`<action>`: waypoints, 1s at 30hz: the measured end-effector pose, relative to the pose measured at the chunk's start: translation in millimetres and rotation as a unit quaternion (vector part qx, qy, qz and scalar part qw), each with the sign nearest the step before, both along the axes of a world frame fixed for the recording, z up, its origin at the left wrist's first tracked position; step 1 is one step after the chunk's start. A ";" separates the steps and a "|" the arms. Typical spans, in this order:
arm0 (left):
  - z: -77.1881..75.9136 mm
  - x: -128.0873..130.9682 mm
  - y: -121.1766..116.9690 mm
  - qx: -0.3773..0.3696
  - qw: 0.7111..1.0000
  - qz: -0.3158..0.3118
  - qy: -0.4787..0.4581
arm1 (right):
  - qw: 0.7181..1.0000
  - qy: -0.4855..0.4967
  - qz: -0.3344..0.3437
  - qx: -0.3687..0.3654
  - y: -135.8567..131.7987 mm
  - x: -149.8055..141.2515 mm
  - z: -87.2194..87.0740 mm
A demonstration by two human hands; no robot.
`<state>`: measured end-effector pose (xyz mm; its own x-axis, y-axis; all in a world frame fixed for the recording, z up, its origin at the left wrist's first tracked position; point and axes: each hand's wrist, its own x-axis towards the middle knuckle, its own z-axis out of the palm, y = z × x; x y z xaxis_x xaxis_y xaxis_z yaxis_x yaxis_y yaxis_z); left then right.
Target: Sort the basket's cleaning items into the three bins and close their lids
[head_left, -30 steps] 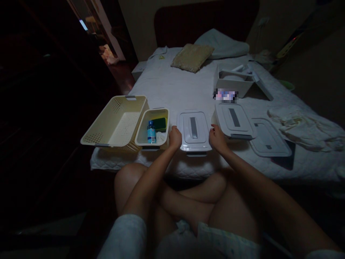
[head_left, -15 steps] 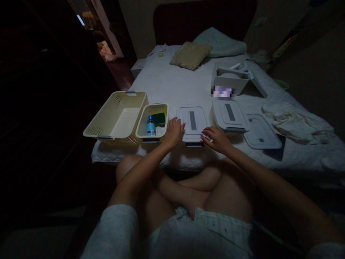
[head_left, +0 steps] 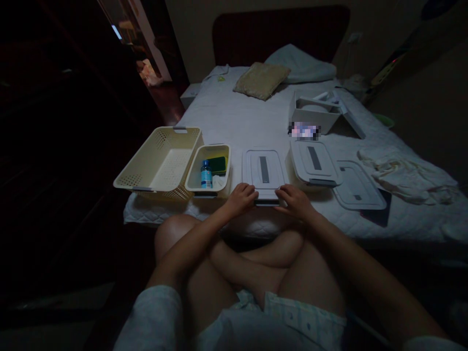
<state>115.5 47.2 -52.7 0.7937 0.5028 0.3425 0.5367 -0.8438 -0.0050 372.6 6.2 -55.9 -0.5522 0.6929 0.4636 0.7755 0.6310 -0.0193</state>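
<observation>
In the middle of the bed's front edge is a white storage box (head_left: 275,168) with its lid on and a grey handle strip. My left hand (head_left: 242,200) is closed on its front left corner, fingers bent over the lid's rim. At the front right corner, my right hand (head_left: 293,200) grips the box in the same way, thumb low. Left of it stands an uncovered cream bin (head_left: 229,170) holding a blue-capped bottle (head_left: 206,175) and a dark green item (head_left: 218,165). A second lidded box (head_left: 323,163) is on the right.
A large cream basket (head_left: 127,170) stands at far left. One loose lid (head_left: 360,187) lies right, over a dark flat item (head_left: 380,214), near crumpled cloth (head_left: 413,170). Farther back are an open white box (head_left: 314,117), a blurred-out item (head_left: 304,130) and a cushion (head_left: 261,80).
Both hands have moved down toward me, from the sides of the middle box to its front corners, and their fingers have closed on it. The whole view has shifted slightly.
</observation>
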 end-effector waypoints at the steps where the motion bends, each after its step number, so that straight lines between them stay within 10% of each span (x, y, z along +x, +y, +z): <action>1: 0.8 1.6 1.6 0.001 1.000 -0.005 0.005 | 1.000 -0.007 -0.003 0.004 -0.1 0.4 -1.2; 11: 25.2 7.0 4.7 -0.024 0.998 -0.051 0.001 | 1.000 0.011 -0.009 -0.028 -3.9 0.2 8.0; 30: 25.9 7.1 4.3 -0.019 0.997 -0.062 0.036 | 0.999 -0.029 0.010 -0.012 -4.6 -3.5 11.0</action>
<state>122.5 51.5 -26.8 0.8721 0.4113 0.2650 0.4280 -0.9038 -0.0060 369.1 1.5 -45.0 -0.5915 0.6915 0.4146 0.7628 0.6466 0.0097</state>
